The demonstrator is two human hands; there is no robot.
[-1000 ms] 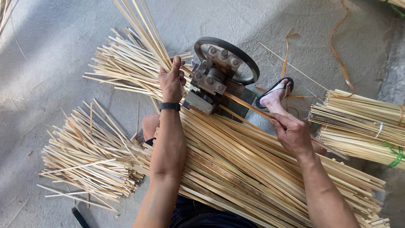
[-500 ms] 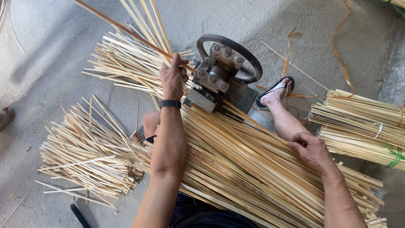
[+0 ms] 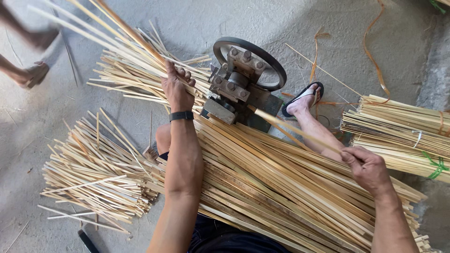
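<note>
Pinching a bamboo strip [image 3: 300, 130] between right-hand fingers [image 3: 352, 154], near the splitting machine [image 3: 236, 89].

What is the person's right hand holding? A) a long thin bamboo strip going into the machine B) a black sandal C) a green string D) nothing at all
A. The right hand is closed around one long bamboo strip whose far end reaches the small metal machine with the wheel.
</note>
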